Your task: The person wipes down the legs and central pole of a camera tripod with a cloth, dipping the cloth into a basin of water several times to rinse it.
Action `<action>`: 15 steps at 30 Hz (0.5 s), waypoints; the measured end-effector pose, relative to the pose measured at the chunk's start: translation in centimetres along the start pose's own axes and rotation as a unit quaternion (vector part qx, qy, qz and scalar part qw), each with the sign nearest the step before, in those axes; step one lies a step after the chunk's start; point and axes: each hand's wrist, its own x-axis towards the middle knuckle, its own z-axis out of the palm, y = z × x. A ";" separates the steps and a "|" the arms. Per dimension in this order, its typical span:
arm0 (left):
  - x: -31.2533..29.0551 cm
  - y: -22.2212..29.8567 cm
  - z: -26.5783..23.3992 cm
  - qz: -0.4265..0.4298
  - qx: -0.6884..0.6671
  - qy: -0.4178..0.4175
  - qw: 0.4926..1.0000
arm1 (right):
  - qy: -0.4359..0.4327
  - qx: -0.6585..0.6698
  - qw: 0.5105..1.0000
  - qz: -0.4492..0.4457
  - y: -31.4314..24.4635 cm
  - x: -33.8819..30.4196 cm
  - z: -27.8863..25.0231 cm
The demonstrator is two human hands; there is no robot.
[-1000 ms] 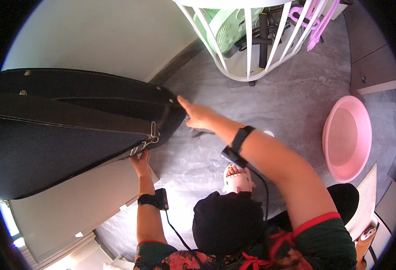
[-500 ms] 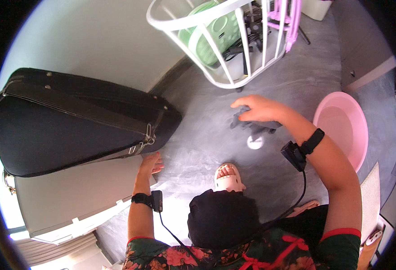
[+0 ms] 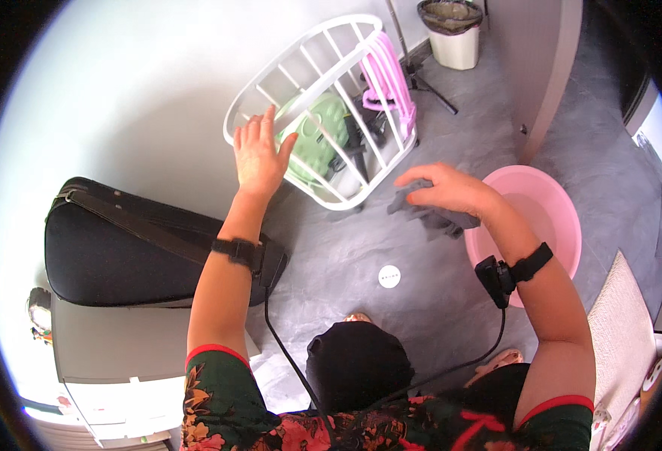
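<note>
My left hand (image 3: 262, 156) is raised beside the near left rim of a tall white slatted basket (image 3: 342, 205), fingers stretched and thumb apart. It holds nothing, though whether its fingertips touch the rim I cannot tell. A bunched dark grey cloth (image 3: 443, 219) hangs low over the floor from my right hand (image 3: 451, 189), whose fingers are closed on it. Inside the basket are a light green plastic piece (image 3: 317, 139) and black items. Pink plastic hangers (image 3: 387, 79) hang over the basket's right side.
A pink basin (image 3: 564, 218) stands on the grey floor, right of the cloth. At left, a black case (image 3: 128, 255) rests on a light box-like unit (image 3: 120, 338). Behind are a lined white bin (image 3: 455, 49) and a door (image 3: 530, 68). A white round spot (image 3: 389, 276) shows on the floor.
My left hand has lifted from beside the black case, forward to the basket. The view has shifted, showing more of the basket and bin. My right hand still holds the cloth, now closer to the basin.
</note>
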 end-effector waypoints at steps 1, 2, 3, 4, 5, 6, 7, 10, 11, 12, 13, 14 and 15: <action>1.0 -0.1 0.7 0.004 0.000 0.010 1.000 | 0.008 -0.005 1.000 -0.004 -0.5 -0.6 -0.4; 1.7 0.2 1.3 -0.032 -0.014 -0.065 0.997 | 0.020 -0.004 1.000 0.000 -0.8 -1.1 -0.5; 2.4 0.4 1.6 -0.065 -0.027 -0.139 0.988 | 0.031 -0.003 0.999 0.003 -1.1 -1.4 -0.6; 3.0 0.4 1.8 -0.103 -0.029 -0.166 0.980 | 0.028 0.022 0.999 0.026 -1.6 -1.7 -0.8; 3.6 0.8 1.8 -0.101 -0.035 -0.165 0.980 | 0.033 0.021 0.999 0.031 -1.5 -2.2 -1.1; 4.3 1.0 1.7 -0.119 -0.014 -0.210 0.970 | 0.043 0.033 0.998 0.018 -1.3 -2.5 -1.5; 4.7 1.2 1.6 -0.137 0.008 -0.254 0.957 | 0.054 0.045 0.998 0.004 -1.1 -2.8 -1.8; 4.8 0.8 1.4 -0.120 0.019 -0.261 0.958 | 0.073 0.007 0.997 -0.022 -0.1 -3.1 -2.6; 4.4 0.4 1.6 -0.120 0.021 -0.266 0.956 | 0.071 0.008 0.997 -0.034 0.4 -2.7 -2.6; 4.3 0.5 1.4 -0.121 0.022 -0.262 0.957 | 0.072 -0.005 0.997 -0.033 0.3 -2.9 -3.1; 4.1 0.6 1.2 -0.123 0.022 -0.258 0.958 | 0.072 -0.019 0.997 -0.031 0.3 -3.1 -3.4; 3.7 0.3 0.5 -0.123 0.049 -0.267 0.954 | 0.071 -0.007 0.996 -0.045 0.4 -2.9 -3.4; 3.7 0.4 0.5 -0.117 0.045 -0.263 0.957 | 0.079 -0.009 0.996 -0.044 0.4 -3.5 -4.1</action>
